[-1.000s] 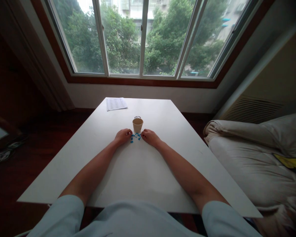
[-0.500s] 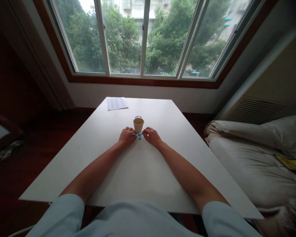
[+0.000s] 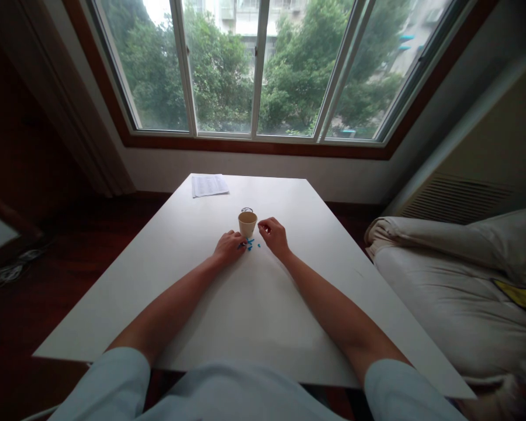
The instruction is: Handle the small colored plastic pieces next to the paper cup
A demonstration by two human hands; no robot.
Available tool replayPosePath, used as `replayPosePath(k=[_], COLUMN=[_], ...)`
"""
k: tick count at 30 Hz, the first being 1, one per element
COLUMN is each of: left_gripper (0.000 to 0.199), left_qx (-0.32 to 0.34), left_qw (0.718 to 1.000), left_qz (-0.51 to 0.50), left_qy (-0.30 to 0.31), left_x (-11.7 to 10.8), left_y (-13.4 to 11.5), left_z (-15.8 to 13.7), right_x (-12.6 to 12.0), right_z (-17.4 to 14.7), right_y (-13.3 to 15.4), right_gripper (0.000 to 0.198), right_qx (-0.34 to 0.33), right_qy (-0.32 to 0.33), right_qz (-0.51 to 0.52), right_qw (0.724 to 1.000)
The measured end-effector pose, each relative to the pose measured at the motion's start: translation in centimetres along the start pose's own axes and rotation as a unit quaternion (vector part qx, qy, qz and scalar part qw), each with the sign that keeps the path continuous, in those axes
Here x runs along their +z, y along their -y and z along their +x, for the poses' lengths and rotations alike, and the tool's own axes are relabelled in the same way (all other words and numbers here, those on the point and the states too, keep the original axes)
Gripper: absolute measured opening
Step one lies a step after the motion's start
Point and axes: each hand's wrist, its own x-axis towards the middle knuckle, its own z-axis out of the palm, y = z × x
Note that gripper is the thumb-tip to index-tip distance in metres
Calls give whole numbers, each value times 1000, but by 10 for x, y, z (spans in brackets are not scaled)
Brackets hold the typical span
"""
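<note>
A small tan paper cup [image 3: 248, 225] stands upright near the middle of the white table [image 3: 263, 304]. Several small blue pieces [image 3: 249, 242] lie in front of it, too small to tell their kind. My left hand [image 3: 229, 245] rests on the table left of them, fingers drawn together, with a bit of blue at the fingertips. Just right of the cup, my right hand [image 3: 274, 235] is raised a little, thumb and fingers curled into a pinch. Whatever is in that pinch, if anything, is hidden. One blue piece lies apart, nearer my right hand.
Behind the cup is a small dark, thin looped object [image 3: 246, 209], its kind unclear. Printed papers [image 3: 210, 185] lie at the far left corner of the table. A padded light sofa [image 3: 421, 280] stands to the right, and a window [image 3: 254, 70] is beyond the table.
My right hand has lifted away from the blue pieces, up to the cup's right side. The blue pieces lie differently, one now apart on the right. My left hand has stayed nearly in place.
</note>
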Motion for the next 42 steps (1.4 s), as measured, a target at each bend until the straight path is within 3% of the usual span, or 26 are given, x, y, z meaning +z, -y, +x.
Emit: replayPosePath(k=[9,18,21,25,27,31,42], left_gripper=[17,13,13,13,13,15,18], left_qx=[17,27,28,21,14,6,14], left_qw=[1000,1000,1000,1000,999,999,999], left_qz=[-12,4,3,10,19,35,15], left_qy=[2,-7,-13,-18,-22,-26,-27], left_x=[5,7,8,8,7,8,12], left_y=[2,3,3,3,5,9,13], left_z=[2,4,3,1,1,2,1], right_x=[12,-7,-17,-22,-20,-10,11], right_z=[34,27,19,13,12,7,-8], right_y=[17,-8,-26,-39,-39,-29,-18], right_gripper=[19,24,20,12,12,20,21], right_qx=[-24,-20,1,24,27,-1,-40], right_qy=[7,-25,41,271,319,331,288], right_qz=[13,-33,-73,-95,-99,-113,-140], right_qw=[1000,999,996,958,942,937,947])
